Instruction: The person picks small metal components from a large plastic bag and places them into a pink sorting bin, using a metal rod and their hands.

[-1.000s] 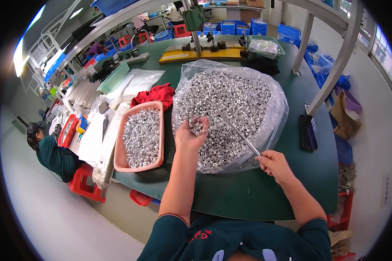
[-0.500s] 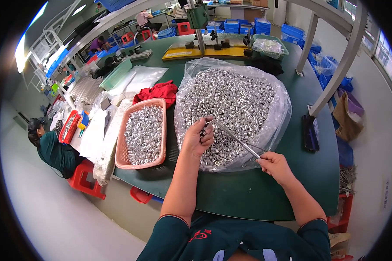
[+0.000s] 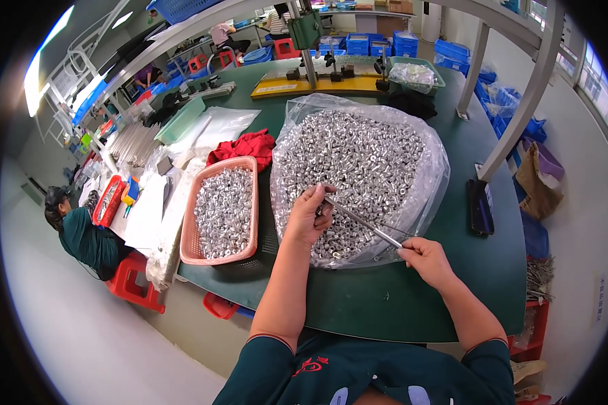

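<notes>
A clear plastic bag (image 3: 434,165) lies wide on the table, full of small shiny metal sleeves (image 3: 358,152). Above its near part, my right hand (image 3: 425,260) pinches the thick end of a slim metal rod (image 3: 365,224), which slants up and left. Its thin far end reaches the fingers of my left hand (image 3: 311,217). These are curled closed; what sits inside them is too small and hidden to name. A thin dark wire-like piece also shows beside the rod close to my right hand. Left of the bag, a pink basket (image 3: 185,233) holds more such sleeves.
A red cloth (image 3: 240,150) lies behind the basket. Farther back stand a yellow-based fixture (image 3: 270,88) and a green tray (image 3: 439,82). Grey frame posts (image 3: 520,98) rise at the right, near a dark holder (image 3: 480,208). A co-worker (image 3: 91,239) sits at the left.
My left hand has shifted slightly right and down, its fingers closer about the rod's thin end. My right hand stays nearly in place, still gripping the rod.
</notes>
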### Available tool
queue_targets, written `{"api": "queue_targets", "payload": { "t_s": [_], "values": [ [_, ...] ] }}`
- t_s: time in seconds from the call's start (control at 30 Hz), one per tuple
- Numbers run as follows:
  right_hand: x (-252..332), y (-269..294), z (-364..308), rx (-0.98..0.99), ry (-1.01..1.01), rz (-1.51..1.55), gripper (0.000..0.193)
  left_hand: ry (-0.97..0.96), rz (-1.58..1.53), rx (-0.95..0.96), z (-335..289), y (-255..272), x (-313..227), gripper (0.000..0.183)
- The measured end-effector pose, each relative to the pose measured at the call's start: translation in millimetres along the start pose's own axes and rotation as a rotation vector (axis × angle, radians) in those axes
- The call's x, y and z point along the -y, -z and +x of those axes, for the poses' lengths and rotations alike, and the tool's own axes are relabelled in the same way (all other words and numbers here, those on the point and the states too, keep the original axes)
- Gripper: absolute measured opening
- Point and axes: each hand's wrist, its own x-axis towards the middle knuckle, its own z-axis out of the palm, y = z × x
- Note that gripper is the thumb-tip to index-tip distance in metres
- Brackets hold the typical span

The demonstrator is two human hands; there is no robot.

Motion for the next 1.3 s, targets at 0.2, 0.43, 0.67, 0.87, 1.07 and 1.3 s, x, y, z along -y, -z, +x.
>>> {"api": "queue_targets", "payload": {
  "t_s": [0.2,0.43,0.67,0.87,1.07,1.3],
  "values": [
    [1.0,-3.2,-1.6,-0.074,0.027,-0.041,0.011,-0.032,-0.016,0.011,-0.3,-6.4,1.8,0.028],
    [-7.3,-2.1,0.8,-0.153,0.085,-0.173,0.011,-0.021,-0.012,-0.048,-1.9,-9.8,0.0,0.036],
    [-4.2,-0.5,-0.5,-0.128,0.098,-0.154,0.011,-0.023,-0.024,-0.072,-1.8,-8.8,-0.1,0.036],
    [-3.0,4.4,0.1,-0.182,0.179,-0.269,0.015,-0.042,0.143,-0.159,-4.1,-15.8,-1.5,0.034],
    [-0.1,6.9,-0.1,-0.201,0.238,-0.348,0.015,-0.060,0.255,-0.175,-4.4,-18.1,-0.8,0.033],
    [0.8,5.5,-0.9,-0.197,0.249,-0.345,0.014,-0.182,0.545,-0.272,-1.8,-21.1,6.8,0.033]
  ]
}}
